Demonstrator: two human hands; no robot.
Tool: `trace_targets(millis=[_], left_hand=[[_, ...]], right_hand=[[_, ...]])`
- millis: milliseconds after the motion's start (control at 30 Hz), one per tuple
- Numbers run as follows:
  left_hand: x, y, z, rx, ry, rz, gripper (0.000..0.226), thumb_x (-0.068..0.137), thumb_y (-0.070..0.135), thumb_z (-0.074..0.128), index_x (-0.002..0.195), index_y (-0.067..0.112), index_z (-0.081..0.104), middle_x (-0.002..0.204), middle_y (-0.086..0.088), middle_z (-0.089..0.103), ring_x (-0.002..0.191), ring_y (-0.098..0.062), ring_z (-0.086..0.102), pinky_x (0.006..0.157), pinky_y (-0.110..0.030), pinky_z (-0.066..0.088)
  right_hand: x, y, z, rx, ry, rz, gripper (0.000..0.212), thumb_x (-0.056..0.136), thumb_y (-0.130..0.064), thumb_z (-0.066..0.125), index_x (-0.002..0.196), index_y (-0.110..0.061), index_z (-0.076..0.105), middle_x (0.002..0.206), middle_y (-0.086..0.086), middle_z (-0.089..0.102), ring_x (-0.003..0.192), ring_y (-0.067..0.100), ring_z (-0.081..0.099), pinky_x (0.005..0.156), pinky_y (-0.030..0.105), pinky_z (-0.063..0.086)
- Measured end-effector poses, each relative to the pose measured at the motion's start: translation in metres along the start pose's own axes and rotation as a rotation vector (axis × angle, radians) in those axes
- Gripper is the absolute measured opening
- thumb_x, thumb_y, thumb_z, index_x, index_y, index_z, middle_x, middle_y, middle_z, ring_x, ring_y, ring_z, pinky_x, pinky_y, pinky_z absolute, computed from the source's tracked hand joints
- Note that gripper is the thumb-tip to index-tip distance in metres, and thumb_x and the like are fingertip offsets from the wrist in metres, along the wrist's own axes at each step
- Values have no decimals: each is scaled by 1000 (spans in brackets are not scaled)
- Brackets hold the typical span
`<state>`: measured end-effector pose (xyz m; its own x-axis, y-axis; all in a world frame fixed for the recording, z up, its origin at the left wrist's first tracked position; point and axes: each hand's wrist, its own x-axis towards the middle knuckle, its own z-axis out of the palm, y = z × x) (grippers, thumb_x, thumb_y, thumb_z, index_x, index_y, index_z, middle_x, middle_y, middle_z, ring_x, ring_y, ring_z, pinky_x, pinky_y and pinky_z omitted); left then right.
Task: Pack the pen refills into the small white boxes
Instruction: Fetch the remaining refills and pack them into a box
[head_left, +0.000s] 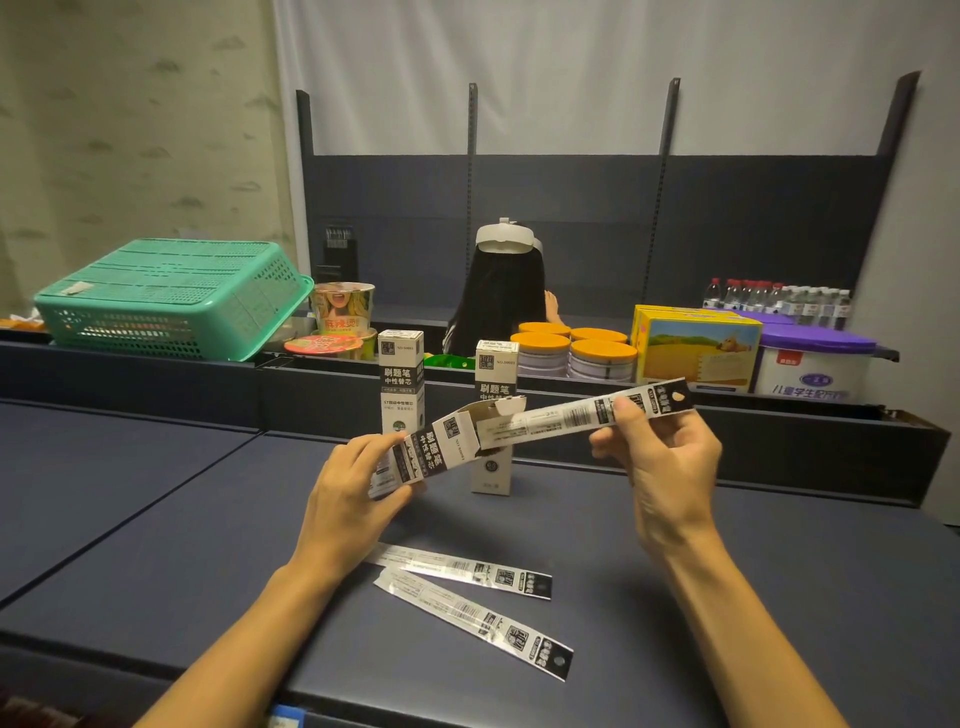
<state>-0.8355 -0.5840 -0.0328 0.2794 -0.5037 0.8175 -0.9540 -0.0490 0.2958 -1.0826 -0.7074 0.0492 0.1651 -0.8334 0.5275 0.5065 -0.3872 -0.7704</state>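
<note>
Two refill packets (470, 603) lie near the counter's (156, 519) front edge. My left hand (348, 499) grips an open box (436, 447); my right hand (670, 467) pinches a refill packet (571, 415) entering its mouth. Two boxes (401, 379) stand behind.

Upright white box (400, 382) reads 刷题笔 中性替芯 (also NO.50081).

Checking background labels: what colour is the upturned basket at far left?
Mint green basket, seen in the head view.
</note>
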Motion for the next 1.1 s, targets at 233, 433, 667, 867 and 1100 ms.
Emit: trace_targets(millis=[233, 433, 667, 867, 1100], left_hand=[[-1, -1, 0, 9, 0, 16, 66, 67, 14, 85, 126, 16, 55, 118, -8, 61, 104, -24, 55, 85, -39, 51], [-1, -2, 1, 12, -8, 32, 68, 67, 12, 85, 126, 19, 53, 118, -6, 60, 104, -23, 54, 85, -41, 52], [-1, 0, 0, 15, -3, 35, 66, 66, 13, 85, 125, 15, 55, 117, -10, 61, 102, -27, 56, 84, -40, 51], [-1, -1, 1, 20, -5, 35, 65, 67, 13, 85, 125, 15, 55, 118, -9, 60, 103, -26, 55, 85, -40, 50], [-1, 0, 2, 46, -28, 66, 68, 66, 13, 86, 125, 17, 54, 118, -8, 60, 104, -25, 55, 84, -40, 52]], right_hand=[[-9, 9, 10, -132, -107, -55, 6, 88, -3, 64, 86, -8, 62, 74, 7, 70, 58, 17, 68, 54, 26, 56], [-20, 21, 21, -225, -334, -20, 9, 83, -6, 72, 88, -8, 64, 77, 6, 71, 62, 18, 70, 55, 20, 52], [-22, 26, 22, -267, -353, -113, 7, 86, -23, 70, 87, -25, 64, 82, -3, 72, 72, 19, 70, 59, 26, 55], [-18, 29, 17, -280, -264, -202, 22, 83, -6, 73, 83, -26, 65, 80, -4, 71, 71, 16, 68, 65, 31, 58], [-26, 39, 24, -434, -466, -193, 15, 85, -14, 73, 88, -28, 69, 82, -13, 71, 78, 7, 69, 70, 21, 56]])
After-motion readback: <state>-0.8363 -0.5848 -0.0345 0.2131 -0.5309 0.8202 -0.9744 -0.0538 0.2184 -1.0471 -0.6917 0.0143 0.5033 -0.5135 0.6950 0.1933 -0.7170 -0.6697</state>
